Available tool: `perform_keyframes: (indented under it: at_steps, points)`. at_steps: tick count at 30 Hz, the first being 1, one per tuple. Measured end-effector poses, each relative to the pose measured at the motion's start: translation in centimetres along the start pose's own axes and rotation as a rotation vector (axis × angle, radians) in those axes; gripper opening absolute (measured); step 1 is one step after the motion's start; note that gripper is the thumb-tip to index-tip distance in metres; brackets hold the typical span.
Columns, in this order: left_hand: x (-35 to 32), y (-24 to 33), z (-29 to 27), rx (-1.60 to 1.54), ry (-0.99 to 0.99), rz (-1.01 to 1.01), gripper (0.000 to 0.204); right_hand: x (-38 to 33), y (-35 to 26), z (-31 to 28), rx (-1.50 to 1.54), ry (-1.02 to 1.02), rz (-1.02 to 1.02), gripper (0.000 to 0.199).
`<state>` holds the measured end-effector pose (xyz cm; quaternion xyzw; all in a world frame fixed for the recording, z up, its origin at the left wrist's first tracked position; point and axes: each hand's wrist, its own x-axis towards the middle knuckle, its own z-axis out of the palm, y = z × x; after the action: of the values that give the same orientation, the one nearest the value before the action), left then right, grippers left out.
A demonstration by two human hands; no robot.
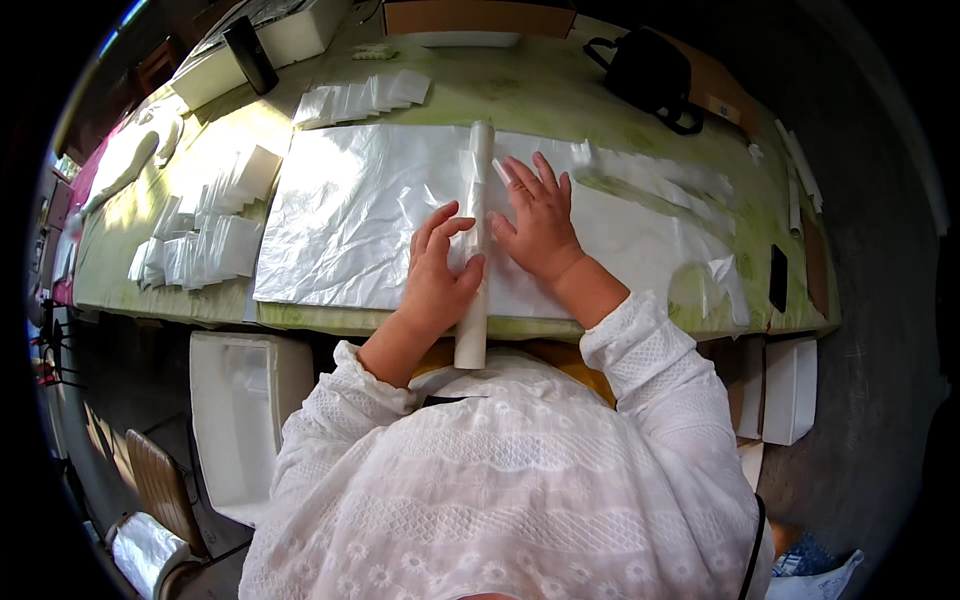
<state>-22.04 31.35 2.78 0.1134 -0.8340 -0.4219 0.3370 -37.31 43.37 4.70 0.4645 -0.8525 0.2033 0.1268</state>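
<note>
A long white tube [471, 335] lies pointing away from me across a sheet of thin, glossy plastic film [330, 230], its near end jutting past the table edge. My left hand [438, 268] is at its left side, fingers bent and apart, the thumb against the tube. To the right of the tube, my right hand [545, 222] is spread open, its thumb close to the tube. A small white strip shows at its index fingertip; whether it is wrapped on is unclear. Film pieces with cut-out gaps [690, 205] lie farther right.
Stacks of folded clear film [210, 245] sit at the left, with another row [365, 98] behind. A black bag [648, 75], a dark cylinder [250, 55] and a phone [778, 278] are on the green-covered table [480, 75]. A white bin [240, 400] stands below left.
</note>
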Motion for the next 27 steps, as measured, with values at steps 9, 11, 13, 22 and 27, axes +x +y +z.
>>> perform_keyframes:
  at_steps: [9,11,13,22,27]
  points:
    - [6.8,4.3,-1.3,0.066,-0.798,0.347,0.032,-4.5,-6.9,0.1,0.537,-0.115,-0.089,0.040]
    - [6.8,2.9,-1.5,0.152,-0.870,0.268,0.038,-5.4,-6.3,-1.0,0.427,-0.217,-0.168,0.040]
    - [6.2,0.7,-3.0,0.150,-0.790,0.262,0.043,-6.1,-6.2,-2.1,0.488,-0.146,-0.268,0.040]
    - [2.2,1.6,-9.0,0.428,-0.106,0.289,0.031,-11.4,-4.0,-3.8,0.609,0.045,-0.161,0.027]
    - [1.7,1.2,-8.8,0.589,-0.492,0.087,0.048,-10.8,-4.8,-3.5,0.740,-0.009,-0.306,0.026]
